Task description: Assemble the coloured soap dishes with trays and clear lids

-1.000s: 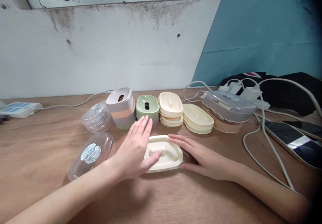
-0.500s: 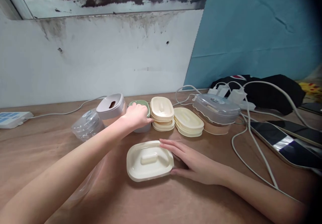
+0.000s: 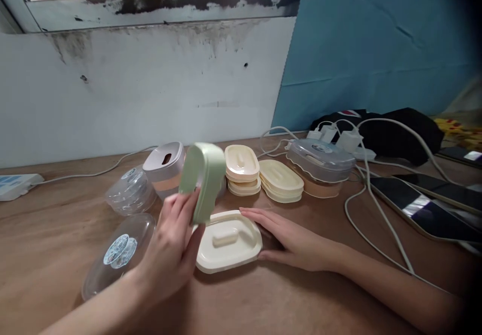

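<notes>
The left hand (image 3: pixel 171 247) pinches a green lid (image 3: pixel 202 179) by its lower edge, tilted on edge above the counter (image 3: pixel 263 300) at about 11 o'clock from the cream container (image 3: pixel 228 239). The right hand (image 3: pixel 291 239) lies flat with fingers spread against that container's 3 o'clock side. The grip looks thin — the lid could slip and knock the stacked cream lids (image 3: pixel 243 166) behind it, at 1 o'clock

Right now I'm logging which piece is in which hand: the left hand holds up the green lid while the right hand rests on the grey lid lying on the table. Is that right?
Not quite. The head view shows the right hand resting against a cream lid, not a grey one. The rest stands: the left hand holds the green lid up, tilted, above the table.
</notes>
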A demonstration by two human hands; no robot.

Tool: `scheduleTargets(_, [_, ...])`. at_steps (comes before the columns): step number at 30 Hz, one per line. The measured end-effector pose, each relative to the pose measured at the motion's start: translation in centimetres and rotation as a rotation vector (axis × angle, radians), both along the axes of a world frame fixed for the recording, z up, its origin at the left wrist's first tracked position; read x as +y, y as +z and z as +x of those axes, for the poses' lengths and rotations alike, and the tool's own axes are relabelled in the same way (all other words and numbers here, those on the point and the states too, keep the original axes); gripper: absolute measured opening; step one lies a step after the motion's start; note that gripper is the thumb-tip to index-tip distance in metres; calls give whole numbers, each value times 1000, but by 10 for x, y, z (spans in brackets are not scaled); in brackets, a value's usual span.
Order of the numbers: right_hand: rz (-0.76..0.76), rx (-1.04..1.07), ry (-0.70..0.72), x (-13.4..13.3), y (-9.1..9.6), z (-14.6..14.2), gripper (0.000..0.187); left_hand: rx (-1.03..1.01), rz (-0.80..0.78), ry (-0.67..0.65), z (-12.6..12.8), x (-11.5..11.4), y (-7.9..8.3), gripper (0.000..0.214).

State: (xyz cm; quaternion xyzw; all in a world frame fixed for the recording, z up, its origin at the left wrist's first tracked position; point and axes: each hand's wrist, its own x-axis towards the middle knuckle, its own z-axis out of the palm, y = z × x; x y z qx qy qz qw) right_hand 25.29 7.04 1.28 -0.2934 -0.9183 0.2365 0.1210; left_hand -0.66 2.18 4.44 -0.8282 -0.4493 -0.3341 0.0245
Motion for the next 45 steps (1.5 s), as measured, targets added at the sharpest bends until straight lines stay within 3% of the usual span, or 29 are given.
scheduleTargets(3, [-10,-1,-23,0,1,-1,73,9,-63,-16,-10,-21,-29,54])
scheduleTargets(6, [-17,5,-33,-1,3,-2,74,16,-86,-40,-11,-23,-39,60])
scheduleTargets(15, [-36,14,-62,0,-4,1,81,-70,-99,-32,-13,-21,-33,59])
scheduleTargets(20, [35,38,-24,0,-9,2,93,114,-205,-201,-9,-17,-33,41])
scheduleTargets(33, [-15,-53,-17,-1,0,0,73,226,-274,-231,-3,-18,-30,43])
scheduleTargets(45, [89,-15,-30,0,-8,-1,64,249,-268,-238,-5,-16,-30,43])
